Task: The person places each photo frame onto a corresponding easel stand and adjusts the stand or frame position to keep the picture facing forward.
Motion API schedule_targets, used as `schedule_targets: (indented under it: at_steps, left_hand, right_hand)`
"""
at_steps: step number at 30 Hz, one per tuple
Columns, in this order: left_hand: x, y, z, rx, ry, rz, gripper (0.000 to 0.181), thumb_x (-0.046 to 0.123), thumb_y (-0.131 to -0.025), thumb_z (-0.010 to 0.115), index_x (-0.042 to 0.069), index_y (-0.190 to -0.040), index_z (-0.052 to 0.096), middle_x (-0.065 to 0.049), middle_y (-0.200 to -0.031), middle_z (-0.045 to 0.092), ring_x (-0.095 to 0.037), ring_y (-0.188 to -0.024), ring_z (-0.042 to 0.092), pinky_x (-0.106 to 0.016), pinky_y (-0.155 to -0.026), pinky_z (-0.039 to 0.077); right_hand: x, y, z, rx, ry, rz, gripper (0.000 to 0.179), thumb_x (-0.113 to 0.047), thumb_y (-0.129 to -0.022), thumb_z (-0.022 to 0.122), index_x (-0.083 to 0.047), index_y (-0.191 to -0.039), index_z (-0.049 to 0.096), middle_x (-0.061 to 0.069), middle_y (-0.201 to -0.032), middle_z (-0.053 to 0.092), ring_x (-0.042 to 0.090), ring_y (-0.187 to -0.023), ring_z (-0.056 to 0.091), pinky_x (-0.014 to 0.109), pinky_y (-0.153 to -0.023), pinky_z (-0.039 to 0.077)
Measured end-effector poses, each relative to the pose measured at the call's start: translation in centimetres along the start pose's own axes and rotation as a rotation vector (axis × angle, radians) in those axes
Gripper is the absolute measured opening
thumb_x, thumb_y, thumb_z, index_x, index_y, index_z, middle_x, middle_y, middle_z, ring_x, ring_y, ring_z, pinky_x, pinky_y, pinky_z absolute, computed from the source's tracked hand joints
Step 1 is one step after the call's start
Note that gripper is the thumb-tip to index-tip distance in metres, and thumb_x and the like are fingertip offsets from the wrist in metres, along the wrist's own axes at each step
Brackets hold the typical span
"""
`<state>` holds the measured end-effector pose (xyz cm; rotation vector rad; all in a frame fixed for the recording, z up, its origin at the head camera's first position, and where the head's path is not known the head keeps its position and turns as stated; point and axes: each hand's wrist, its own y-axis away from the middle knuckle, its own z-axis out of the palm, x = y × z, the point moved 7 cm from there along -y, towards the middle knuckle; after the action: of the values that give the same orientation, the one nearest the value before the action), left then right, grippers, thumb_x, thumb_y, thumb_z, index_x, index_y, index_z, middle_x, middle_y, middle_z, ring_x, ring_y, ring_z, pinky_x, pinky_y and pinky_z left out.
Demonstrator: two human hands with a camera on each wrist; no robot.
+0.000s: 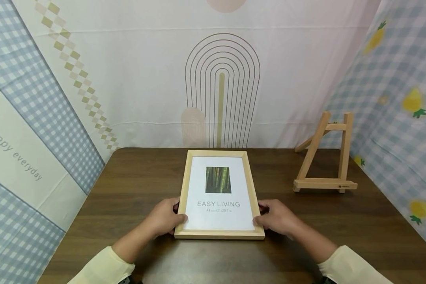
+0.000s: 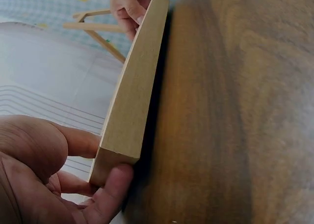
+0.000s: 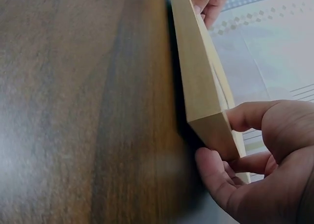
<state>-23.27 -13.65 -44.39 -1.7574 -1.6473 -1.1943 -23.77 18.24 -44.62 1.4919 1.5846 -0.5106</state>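
A light wood picture frame (image 1: 219, 234) lies face up, its white insert showing a bamboo photo (image 1: 218, 180) and the words EASY LIVING. My left hand (image 1: 166, 217) grips its left side near the front corner, thumb on the top face and fingers at the side and underneath. On the opposite side my right hand (image 1: 277, 218) holds it the same way. Both wrist views show the frame's front edge (image 2: 132, 86) close over the table, with a dark shadow gap beneath and fingertips (image 3: 210, 161) under the corner.
A small wooden easel (image 1: 324, 183) stands at the back right of the dark wood table (image 1: 127, 177). Behind the table hangs a white patterned cloth (image 1: 145, 79). Checked cloth (image 1: 394, 130) drapes down the right side, with more on the left.
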Motion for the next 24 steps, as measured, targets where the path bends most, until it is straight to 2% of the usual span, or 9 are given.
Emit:
schedule_targets:
  at_steps: [6, 9, 13, 17, 24]
  left_hand:
    - [0.5, 0.4, -0.3, -0.002, 0.095, 0.009, 0.053, 0.005, -0.098, 0.064, -0.001, -0.148, 0.051, -0.009, -0.092, 0.068, -0.024, -0.063, 0.068, -0.039, -0.051, 0.058]
    - [0.3, 0.5, -0.3, -0.023, 0.196, -0.009, 0.054, 0.003, -0.099, 0.059, -0.003, -0.151, 0.045, -0.013, -0.098, 0.068, -0.025, -0.071, 0.070, -0.041, -0.055, 0.060]
    - [-0.3, 0.4, -0.3, -0.079, 0.346, -0.058, 0.057, 0.000, -0.100, 0.054, -0.007, -0.154, 0.037, -0.019, -0.108, 0.065, -0.028, -0.081, 0.069, -0.045, -0.061, 0.061]
    - [-0.9, 0.3, -0.7, -0.137, 0.437, -0.096, 0.061, 0.000, -0.100, 0.055, -0.004, -0.156, 0.031, -0.023, -0.117, 0.061, -0.031, -0.086, 0.068, -0.048, -0.066, 0.061]
    - [-1.3, 0.2, -0.9, -0.263, 0.527, -0.115, 0.077, 0.000, -0.097, 0.063, 0.008, -0.160, 0.020, -0.025, -0.129, 0.056, -0.034, -0.091, 0.069, -0.050, -0.070, 0.061]
  right_hand:
    - [-0.3, 0.1, -0.6, -0.033, -0.090, -0.020, 0.066, -0.004, -0.084, 0.076, 0.013, -0.143, 0.050, 0.017, -0.116, 0.064, 0.024, -0.089, 0.065, 0.038, -0.072, 0.058]
    - [-0.1, 0.0, -0.7, -0.064, -0.155, 0.013, 0.067, -0.002, -0.087, 0.074, 0.013, -0.145, 0.046, 0.019, -0.120, 0.065, 0.027, -0.094, 0.068, 0.041, -0.074, 0.060]
    - [0.1, 0.0, -0.5, -0.169, -0.260, 0.034, 0.069, 0.001, -0.091, 0.069, 0.016, -0.150, 0.034, 0.025, -0.129, 0.059, 0.030, -0.099, 0.068, 0.044, -0.078, 0.061]
    - [0.2, 0.0, -0.8, -0.289, -0.334, 0.003, 0.071, 0.000, -0.095, 0.063, 0.016, -0.153, 0.024, 0.028, -0.134, 0.053, 0.032, -0.104, 0.066, 0.046, -0.084, 0.059]
    - [0.6, 0.2, -1.4, -0.355, -0.407, 0.029, 0.085, 0.001, -0.093, 0.066, 0.004, -0.159, 0.012, 0.030, -0.136, 0.049, 0.034, -0.107, 0.065, 0.047, -0.087, 0.057]
